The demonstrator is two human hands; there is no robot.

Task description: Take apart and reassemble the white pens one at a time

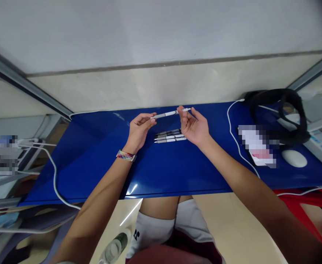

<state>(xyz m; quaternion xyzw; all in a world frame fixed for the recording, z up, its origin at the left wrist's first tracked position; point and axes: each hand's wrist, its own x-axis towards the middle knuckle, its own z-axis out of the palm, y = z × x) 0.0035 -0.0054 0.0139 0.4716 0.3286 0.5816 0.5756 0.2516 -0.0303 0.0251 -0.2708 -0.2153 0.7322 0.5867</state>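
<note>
A white and grey pen is held up nearly level above the blue table. My left hand pinches its left end between thumb and fingers. At the pen's other end, my right hand has its fingers around the white tip, palm turned up. Below the held pen, several pens lie side by side on the table, some dark and some white and grey. Their right ends are partly hidden by my right hand. A multicoloured woven band circles my left wrist.
On the right are a phone with a blurred screen, a white mouse, a black looped strap and a white cable. Another cable hangs at the left edge. A clear bottle stands below the table.
</note>
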